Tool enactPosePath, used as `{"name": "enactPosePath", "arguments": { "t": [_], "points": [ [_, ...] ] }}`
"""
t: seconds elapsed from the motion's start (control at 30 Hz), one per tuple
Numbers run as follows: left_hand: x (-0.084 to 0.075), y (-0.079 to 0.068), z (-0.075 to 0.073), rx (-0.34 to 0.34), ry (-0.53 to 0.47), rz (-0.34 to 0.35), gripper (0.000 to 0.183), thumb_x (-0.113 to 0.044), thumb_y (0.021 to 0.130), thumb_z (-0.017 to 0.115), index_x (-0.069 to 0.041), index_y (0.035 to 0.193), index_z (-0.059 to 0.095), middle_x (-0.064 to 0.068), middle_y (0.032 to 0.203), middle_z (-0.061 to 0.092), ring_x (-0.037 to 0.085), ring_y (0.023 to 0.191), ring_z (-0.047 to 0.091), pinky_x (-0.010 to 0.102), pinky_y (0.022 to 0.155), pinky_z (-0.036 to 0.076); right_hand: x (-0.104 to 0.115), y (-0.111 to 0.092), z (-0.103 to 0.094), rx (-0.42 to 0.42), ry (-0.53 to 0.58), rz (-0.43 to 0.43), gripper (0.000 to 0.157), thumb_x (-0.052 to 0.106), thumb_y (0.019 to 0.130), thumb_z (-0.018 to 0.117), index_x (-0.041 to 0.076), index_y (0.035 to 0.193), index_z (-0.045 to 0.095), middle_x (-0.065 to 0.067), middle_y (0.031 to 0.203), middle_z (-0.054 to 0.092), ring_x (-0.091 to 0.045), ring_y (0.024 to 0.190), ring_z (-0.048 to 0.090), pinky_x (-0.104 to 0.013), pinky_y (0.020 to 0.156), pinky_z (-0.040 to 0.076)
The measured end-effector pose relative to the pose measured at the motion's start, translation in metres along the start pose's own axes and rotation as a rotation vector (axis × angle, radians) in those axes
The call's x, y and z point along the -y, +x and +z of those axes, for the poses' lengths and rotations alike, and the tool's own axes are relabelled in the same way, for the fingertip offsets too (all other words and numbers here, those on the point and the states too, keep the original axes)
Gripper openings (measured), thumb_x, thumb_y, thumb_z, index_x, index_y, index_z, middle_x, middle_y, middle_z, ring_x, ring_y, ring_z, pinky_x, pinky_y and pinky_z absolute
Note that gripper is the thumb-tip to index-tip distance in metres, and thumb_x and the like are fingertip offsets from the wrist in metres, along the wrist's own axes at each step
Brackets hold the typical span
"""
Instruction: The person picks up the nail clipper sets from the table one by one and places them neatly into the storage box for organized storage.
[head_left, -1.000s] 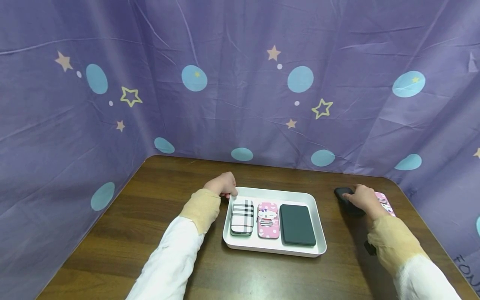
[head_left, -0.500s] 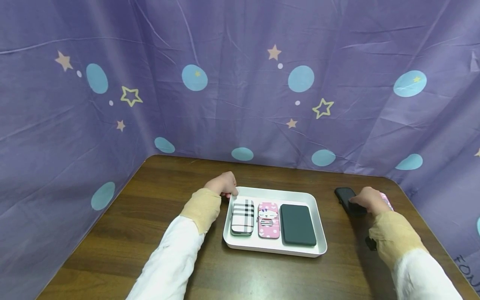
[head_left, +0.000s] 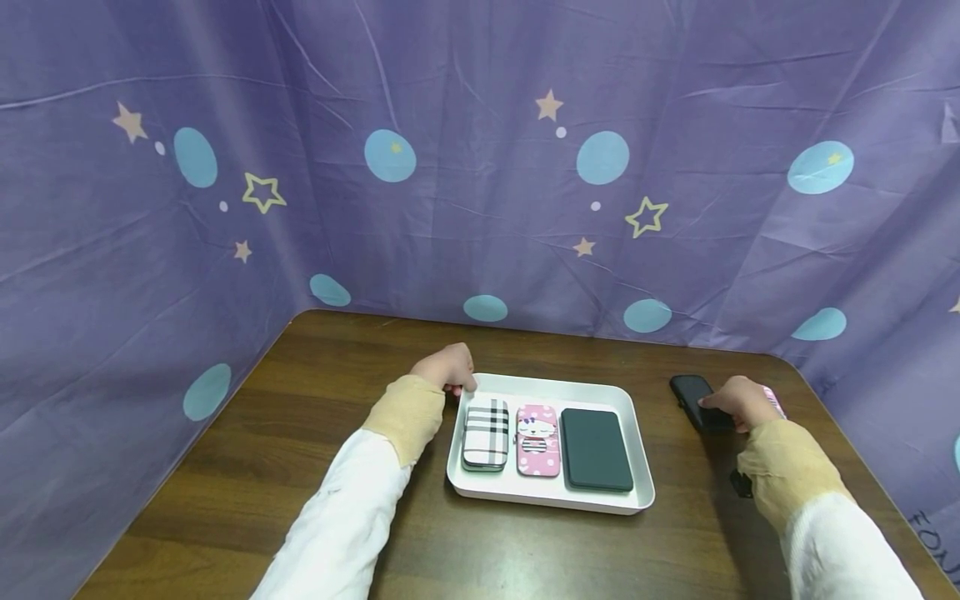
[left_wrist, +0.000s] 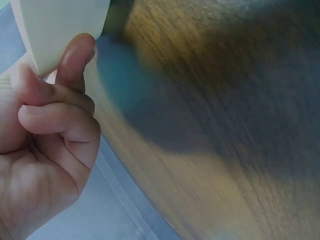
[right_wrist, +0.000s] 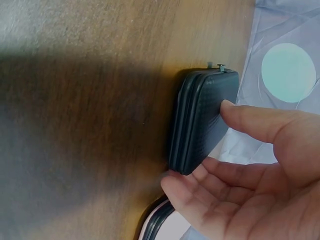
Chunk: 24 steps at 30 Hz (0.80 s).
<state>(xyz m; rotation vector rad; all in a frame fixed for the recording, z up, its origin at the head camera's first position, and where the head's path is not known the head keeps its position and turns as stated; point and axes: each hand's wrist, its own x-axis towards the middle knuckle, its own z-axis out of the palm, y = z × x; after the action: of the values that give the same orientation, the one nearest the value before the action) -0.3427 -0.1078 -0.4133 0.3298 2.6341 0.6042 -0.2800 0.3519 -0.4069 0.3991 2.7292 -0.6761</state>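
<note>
At the far left corner of a white tray, my left hand pinches the rim between thumb and finger. The left wrist view shows the tray corner in its grip. Three flat cases lie in the tray: a plaid one, a pink one with a cartoon cat and a dark green one. To the right, my right hand holds a black clasp case lying on the table. Its thumb rests on the textured top, and its fingers curl at the near edge.
A second pink case lies beyond my right hand, mostly hidden by it. Its rounded end shows in the right wrist view. A small black object sits by the right cuff. A purple curtain borders the wooden table.
My right hand has shifted slightly right and nearer, uncovering more of the black case and covering more of the second pink case. My left hand and the tray look still.
</note>
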Motion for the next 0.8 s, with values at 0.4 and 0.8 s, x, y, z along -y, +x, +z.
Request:
{"name": "enactPosePath", "arguments": {
  "t": [0.4,0.8],
  "points": [
    [-0.006,0.0022,0.0006,-0.004,0.091,-0.014,0.039,0.0,0.076,0.059,-0.014,0.044,0.042,-0.004,0.038,0.045,0.006,0.034,0.042,0.017,0.038,0.033,-0.0029,-0.0005,0.0016,0.001,0.037,0.002,0.04,0.027,0.083,0.064,-0.012,0.086,0.055,-0.016,0.073,0.05,-0.026,0.062,0.058,-0.034,0.054,0.055],
    [-0.0065,0.0037,0.0009,-0.008,0.12,-0.012,0.038,-0.002,0.075,0.06,-0.014,0.044,0.044,-0.004,0.038,0.047,0.005,0.034,0.043,0.017,0.038,0.034,-0.0088,-0.0029,0.0041,-0.022,0.075,-0.028,0.041,0.028,0.083,0.066,-0.011,0.085,0.057,-0.013,0.073,0.052,-0.022,0.059,0.058,-0.032,0.052,0.055]
  ]
}}
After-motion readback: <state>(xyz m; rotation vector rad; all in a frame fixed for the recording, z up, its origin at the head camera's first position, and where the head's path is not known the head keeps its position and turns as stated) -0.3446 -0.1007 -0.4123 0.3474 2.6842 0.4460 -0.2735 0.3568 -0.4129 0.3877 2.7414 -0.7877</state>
